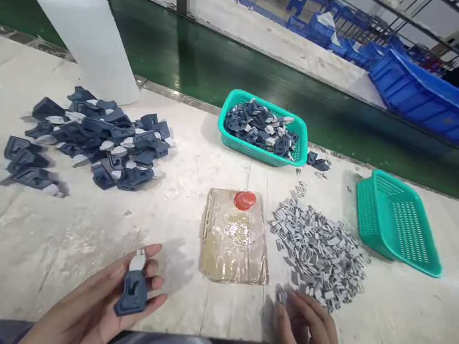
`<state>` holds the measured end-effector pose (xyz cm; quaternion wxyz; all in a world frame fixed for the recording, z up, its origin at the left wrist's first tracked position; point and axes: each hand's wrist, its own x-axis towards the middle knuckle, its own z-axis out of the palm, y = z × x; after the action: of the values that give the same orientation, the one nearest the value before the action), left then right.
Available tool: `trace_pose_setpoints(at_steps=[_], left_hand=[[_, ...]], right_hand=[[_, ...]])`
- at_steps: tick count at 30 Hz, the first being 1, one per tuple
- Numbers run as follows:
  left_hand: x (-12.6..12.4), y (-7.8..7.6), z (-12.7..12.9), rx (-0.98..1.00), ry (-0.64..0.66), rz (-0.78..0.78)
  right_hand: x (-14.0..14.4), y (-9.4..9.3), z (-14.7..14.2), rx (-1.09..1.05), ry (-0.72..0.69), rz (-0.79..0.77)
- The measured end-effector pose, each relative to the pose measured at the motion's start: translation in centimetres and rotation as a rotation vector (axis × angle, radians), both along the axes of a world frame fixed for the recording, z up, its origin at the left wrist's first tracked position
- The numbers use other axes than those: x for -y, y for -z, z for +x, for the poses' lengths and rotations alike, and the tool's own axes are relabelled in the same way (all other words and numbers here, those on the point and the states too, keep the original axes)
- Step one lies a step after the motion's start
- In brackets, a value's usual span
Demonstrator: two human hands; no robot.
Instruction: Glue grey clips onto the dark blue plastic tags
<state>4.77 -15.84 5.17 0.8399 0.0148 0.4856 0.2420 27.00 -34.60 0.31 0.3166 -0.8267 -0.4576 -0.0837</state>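
Observation:
My left hand (pixel 96 306) holds a dark blue plastic part (pixel 133 291) with a small grey-white clip (pixel 138 260) at its top, near the table's front edge. My right hand (pixel 311 338) rests on the table at the near edge of a heap of small grey clips (pixel 320 250), fingertips touching the nearest pieces; it looks as if it grips nothing. Between the hands lies a plastic-covered cardboard pad (pixel 235 240) with a red cap (pixel 245 200) on its far end.
A pile of dark blue parts (pixel 95 141) lies at the left. A teal basket (pixel 262 128) holds more such parts; a second teal basket (pixel 399 223) lies tilted at the right. A white bottle (pixel 84 26) stands at the back left. Beyond runs a green conveyor belt (pixel 226 65), with blue crates (pixel 426 98) behind.

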Motion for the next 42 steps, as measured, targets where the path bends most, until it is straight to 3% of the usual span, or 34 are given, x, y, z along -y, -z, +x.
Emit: trace_pose_setpoints(at_steps=[5,11,15,22,31,34,37,42], left_hand=[[0.5,-0.8,0.1,-0.093,-0.006,0.039],[0.4,-2.0,0.9,-0.212,-0.032,0.037],[0.3,-2.1,1.1,-0.246,-0.019,0.033],[0.4,-2.4,1.4,-0.248,-0.022,0.018],[0.4,-2.4,1.1,-0.155,-0.040,-0.010],[0.5,-1.9,0.6,-0.111,-0.036,0.000],[0.8,-1.2,0.1,-0.063,0.038,0.047],[1.5,0.0,-1.2,-0.041,0.171,0.191]], right_hand=[[0.5,0.1,0.6,-0.035,-0.014,-0.041],[-0.5,0.0,-0.5,0.145,-0.153,0.086],[-0.5,-0.2,-0.9,0.095,-0.154,0.085],[0.3,-0.7,0.5,-0.024,-0.123,-0.028],[-0.3,-1.5,1.6,0.118,-0.285,-0.037],[-2.1,-3.0,1.6,0.195,-0.263,-0.029],[-5.5,-4.2,1.8,0.255,-0.251,0.013],[-11.7,-3.5,2.3,0.280,-0.335,0.013]])
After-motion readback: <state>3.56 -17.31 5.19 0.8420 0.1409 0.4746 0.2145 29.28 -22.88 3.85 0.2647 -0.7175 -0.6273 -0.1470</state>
